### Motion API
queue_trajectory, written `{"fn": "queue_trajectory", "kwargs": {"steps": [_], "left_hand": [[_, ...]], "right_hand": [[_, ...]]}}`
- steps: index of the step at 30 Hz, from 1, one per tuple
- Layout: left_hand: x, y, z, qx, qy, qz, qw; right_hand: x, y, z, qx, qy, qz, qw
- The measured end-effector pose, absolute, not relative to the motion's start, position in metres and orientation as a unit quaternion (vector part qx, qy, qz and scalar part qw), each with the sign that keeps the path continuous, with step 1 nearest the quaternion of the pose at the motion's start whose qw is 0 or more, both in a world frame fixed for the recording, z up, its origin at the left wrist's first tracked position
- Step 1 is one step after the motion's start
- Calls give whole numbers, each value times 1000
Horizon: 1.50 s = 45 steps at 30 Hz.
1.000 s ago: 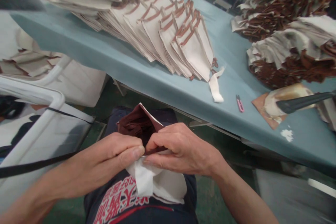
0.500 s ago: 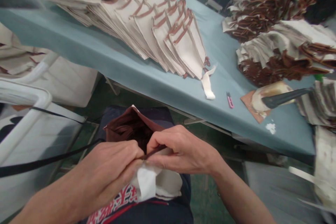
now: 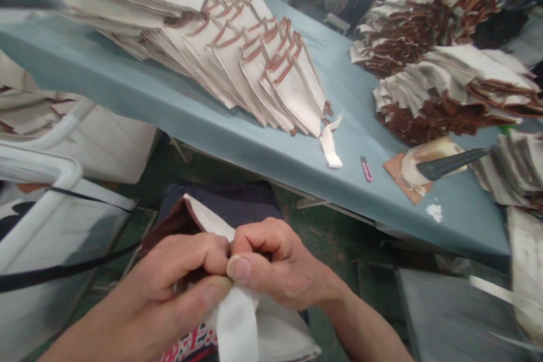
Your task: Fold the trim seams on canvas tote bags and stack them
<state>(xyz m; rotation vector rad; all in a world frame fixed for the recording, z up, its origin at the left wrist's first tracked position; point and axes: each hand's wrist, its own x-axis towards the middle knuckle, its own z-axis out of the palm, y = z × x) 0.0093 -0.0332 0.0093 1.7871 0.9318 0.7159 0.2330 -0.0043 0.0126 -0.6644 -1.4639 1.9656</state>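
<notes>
On the lap lies a fabric pouch [image 3: 284, 325], off-white outside and brown inside, its mouth partly spread at the upper left. My left hand [image 3: 186, 274] pinches its edge between thumb and forefinger. Right against it, my right hand [image 3: 275, 263] is closed on the same edge, thumb on top. A white strip [image 3: 238, 325] hangs down from between the two thumbs. My fingers cover the exact spot being gripped.
A blue-covered table [image 3: 271, 164] crosses ahead, bearing a fanned stack of similar pouches [image 3: 292, 85], another white strip [image 3: 330, 147], pink thread snips [image 3: 366, 168] and a dark-handled brush [image 3: 452, 164] by a pale container. Brown-edged fabric piles [image 3: 449, 96] stand at right. A white-framed cart [image 3: 63, 164] is at left.
Both hands have rolled over the edge, and the right thumb now lies on top beside the left. The pouch's mouth has narrowed and its off-white outer side shows more. The view has shifted slightly.
</notes>
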Motion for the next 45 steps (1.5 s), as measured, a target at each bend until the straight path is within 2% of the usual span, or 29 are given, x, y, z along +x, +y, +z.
{"fn": "queue_trajectory", "kwargs": {"steps": [6, 15, 21, 28, 35, 40, 45], "left_hand": [[10, -28, -12, 642, 374, 354, 568], [6, -15, 1, 723, 346, 333, 496], [6, -12, 1, 748, 351, 331, 455], [12, -10, -3, 723, 377, 335, 472], [22, -15, -5, 747, 374, 395, 383], [23, -10, -2, 726, 359, 380, 447], [10, 7, 7, 717, 389, 285, 503]], "right_hand": [[227, -11, -8, -323, -600, 621, 388], [245, 1, 6, -272, -673, 608, 323], [246, 12, 18, -324, -687, 592, 271], [237, -1, -8, -296, -703, 524, 379], [257, 4, 2, -317, -692, 581, 288], [251, -5, 1, -305, -687, 551, 362], [258, -12, 5, -338, -656, 526, 422]]}}
